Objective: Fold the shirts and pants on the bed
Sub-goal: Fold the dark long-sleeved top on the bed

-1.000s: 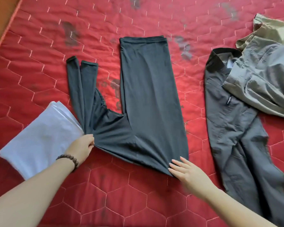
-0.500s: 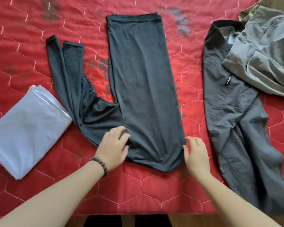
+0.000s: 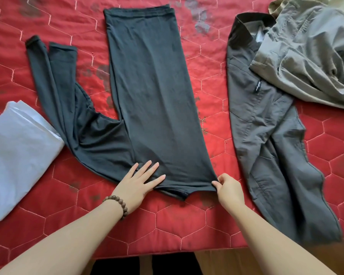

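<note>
**Dark long-sleeved shirt pressed and pinched at its near edge**

The red quilted bed cover [image 3: 187, 225] fills almost the whole view, stitched in hexagons. The dark long-sleeved shirt [image 3: 153, 92] is the landmark: it lies flat at the cover's middle, folded lengthwise into a long panel running away from the person, with both sleeves [image 3: 54, 90] lying together and angling off to its left.

To the right of that shirt, apart from it, lies a dark grey collared garment [image 3: 266, 135], spread out and rumpled, with a small black label on its front. An olive-grey garment [image 3: 310, 50] is bunched on top of the grey one's far right part. To the left of the shirt, just beside its sleeves, sits a folded white cloth [image 3: 18, 151].

At the shirt's near edge the left hand [image 3: 139, 185] rests flat on the fabric, fingers straight and spread, pressing it down. A brown bead bracelet [image 3: 118, 204] circles that wrist. The right hand [image 3: 229, 190] is at the shirt's near right corner, thumb and fingertips pinching the corner of the cloth.
</note>
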The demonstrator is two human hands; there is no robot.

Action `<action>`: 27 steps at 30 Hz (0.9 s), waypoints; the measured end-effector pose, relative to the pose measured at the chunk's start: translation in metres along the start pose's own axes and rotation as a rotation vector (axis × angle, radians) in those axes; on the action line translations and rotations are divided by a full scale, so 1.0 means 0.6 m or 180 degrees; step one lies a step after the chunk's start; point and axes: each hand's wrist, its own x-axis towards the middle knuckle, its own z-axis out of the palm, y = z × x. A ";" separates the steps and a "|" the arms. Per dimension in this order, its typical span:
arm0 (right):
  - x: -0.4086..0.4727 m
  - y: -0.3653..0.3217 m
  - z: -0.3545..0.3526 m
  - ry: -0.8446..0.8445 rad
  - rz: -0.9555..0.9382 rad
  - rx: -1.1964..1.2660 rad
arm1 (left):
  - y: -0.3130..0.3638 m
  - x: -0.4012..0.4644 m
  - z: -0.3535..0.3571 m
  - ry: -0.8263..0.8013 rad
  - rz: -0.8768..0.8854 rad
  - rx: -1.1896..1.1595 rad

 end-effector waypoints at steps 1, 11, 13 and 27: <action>0.000 0.004 -0.002 -0.0028 0.0003 -0.0008 | -0.001 0.000 -0.004 -0.0043 -0.0003 -0.0008; 0.000 -0.077 0.023 0.1204 -0.1985 -0.0730 | 0.010 0.046 -0.037 0.0340 -0.0495 -0.0302; 0.019 -0.118 0.037 0.1122 -0.2469 -0.0889 | 0.001 0.084 -0.049 0.0309 -0.0783 -0.0244; 0.244 -0.378 0.042 0.0699 -0.2935 -0.1508 | -0.195 0.329 -0.056 0.0323 -0.1991 -0.0133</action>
